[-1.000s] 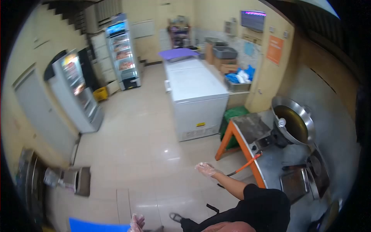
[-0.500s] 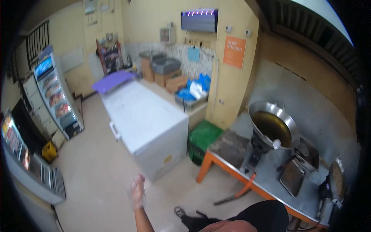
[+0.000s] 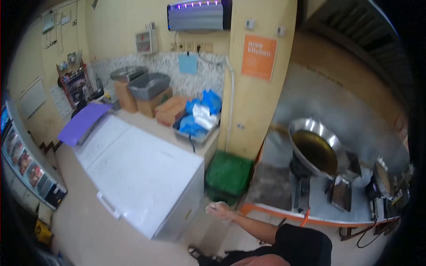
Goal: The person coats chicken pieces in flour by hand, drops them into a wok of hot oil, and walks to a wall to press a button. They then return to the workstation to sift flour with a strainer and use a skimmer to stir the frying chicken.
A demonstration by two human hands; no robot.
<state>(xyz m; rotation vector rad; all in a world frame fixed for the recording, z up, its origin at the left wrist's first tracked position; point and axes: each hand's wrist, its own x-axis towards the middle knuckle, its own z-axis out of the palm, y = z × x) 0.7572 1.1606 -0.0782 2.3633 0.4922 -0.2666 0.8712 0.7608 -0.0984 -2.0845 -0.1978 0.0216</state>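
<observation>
The right hand hovers half-curled near the green bin.

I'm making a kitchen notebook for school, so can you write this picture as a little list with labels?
Place: kitchen
Right hand: right hand in a clear glove, just below the green bin in view; grip unclear
Left hand: out of view
Freezer: white freezer, shut, purple sheet on its far end
Cooking: wok holding yellowish liquid
Wall: orange sign, blue paper
</observation>
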